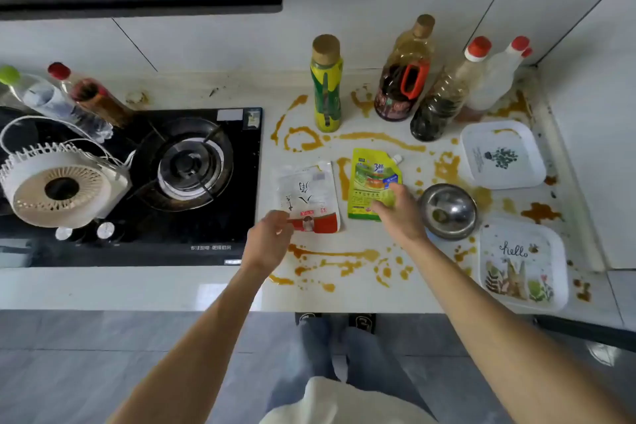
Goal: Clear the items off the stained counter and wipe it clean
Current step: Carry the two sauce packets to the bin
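The white counter [344, 296] is smeared with orange-brown sauce. A white packet with a red bottom strip [309, 196] lies flat beside the stove. My left hand [270, 239] is at its lower left corner with curled fingers touching the edge; I cannot tell whether it pinches the packet. A green and yellow spouted pouch [370, 179] lies to the right of the packet. My right hand [397, 212] covers its lower right corner, thumb and fingers curled round it.
A steel bowl [447, 212] sits right of my right hand. Two white square plates [502, 155] [523, 262] lie further right. A green bottle [326, 86] and several sauce bottles [402, 79] stand at the back. The black gas stove [192, 162] carries a fan [58, 186] and lying bottles.
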Demonstrator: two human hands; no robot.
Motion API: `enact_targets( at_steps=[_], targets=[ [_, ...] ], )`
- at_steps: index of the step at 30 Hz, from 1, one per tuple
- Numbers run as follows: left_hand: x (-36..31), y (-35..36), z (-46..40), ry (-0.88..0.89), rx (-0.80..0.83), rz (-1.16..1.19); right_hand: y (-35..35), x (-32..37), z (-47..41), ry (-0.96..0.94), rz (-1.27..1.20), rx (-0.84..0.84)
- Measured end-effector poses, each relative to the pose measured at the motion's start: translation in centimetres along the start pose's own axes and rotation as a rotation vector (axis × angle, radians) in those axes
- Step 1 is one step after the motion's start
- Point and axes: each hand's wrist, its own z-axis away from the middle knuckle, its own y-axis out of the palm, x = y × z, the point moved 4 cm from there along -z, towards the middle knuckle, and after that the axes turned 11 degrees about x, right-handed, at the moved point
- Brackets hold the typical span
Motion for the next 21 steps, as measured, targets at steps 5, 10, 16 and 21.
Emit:
enact_targets(
  at_steps=[5, 10, 16, 21],
  targets=[
    [-1.1, -0.4, -2.9, -0.088, -0.055, -0.024, 0.6, 0.7, -2.8, 0.140, 0.172, -0.061],
    [-0.9, 0.3, -5.0, -0.178, -0.108, -0.059, 1.2, -0.2, -4.5, 0.299, 0.222, -0.127],
    [-1.5, 1.1, -6.5, -0.266, -0.189, 0.009, 1.8, -0.7, -5.2, 0.334, 0.329, -0.187],
    [-1.1, 1.2, -7.0, -0.265, -0.196, 0.109, 1.2, -1.0, -5.4, 0.296, 0.305, -0.231]
  ],
)
